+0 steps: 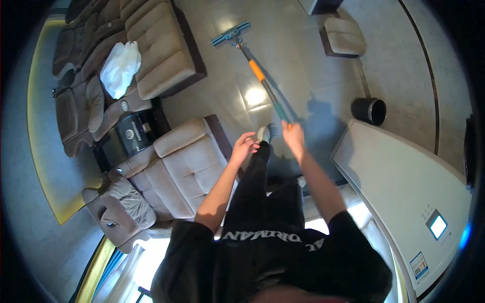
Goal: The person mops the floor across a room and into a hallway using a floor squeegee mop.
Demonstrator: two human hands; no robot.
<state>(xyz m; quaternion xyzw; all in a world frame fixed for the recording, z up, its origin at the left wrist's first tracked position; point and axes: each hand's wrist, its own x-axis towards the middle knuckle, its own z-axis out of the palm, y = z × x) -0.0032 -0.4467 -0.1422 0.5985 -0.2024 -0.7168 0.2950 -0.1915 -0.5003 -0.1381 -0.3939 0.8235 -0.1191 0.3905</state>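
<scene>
A long-handled mop (259,73) reaches away from me across the tiled floor, its handle partly orange and partly green. Its wide, flat blue-grey head (231,34) lies on the floor at the far end. My right hand (293,135) is closed around the near end of the handle. Left of it, my left hand (245,147) hangs in the air, fingers loosely bent and apart, holding nothing. Below that hand shows my light shoe (263,134) on the floor.
Brown cushioned sofas (179,166) line the left side, with a white plastic bag (120,69) on one seat. A dark side table (133,134) stands between seats. To the right are a black bin (368,111), a padded stool (344,37) and a tall white appliance (404,187).
</scene>
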